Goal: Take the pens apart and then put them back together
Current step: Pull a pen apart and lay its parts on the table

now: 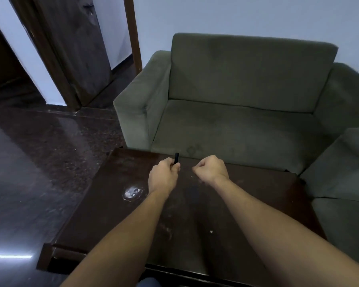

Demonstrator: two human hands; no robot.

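Note:
A short black pen part (176, 158) sticks up out of my left hand (163, 176), which is closed around its lower end above the far side of the dark wooden table (116, 212). My right hand (210, 168) hovers a little to the right of it, curled into a fist; whether anything small lies inside it is hidden by the fingers. The two hands are apart, with a gap between them. No other pen pieces show on the table.
A green sofa (236, 112) stands right behind the table's far edge, and a second cushion (344, 168) borders it on the right. A whitish stain (133, 193) marks the table left of my left wrist. Dark glossy floor and a doorway lie to the left.

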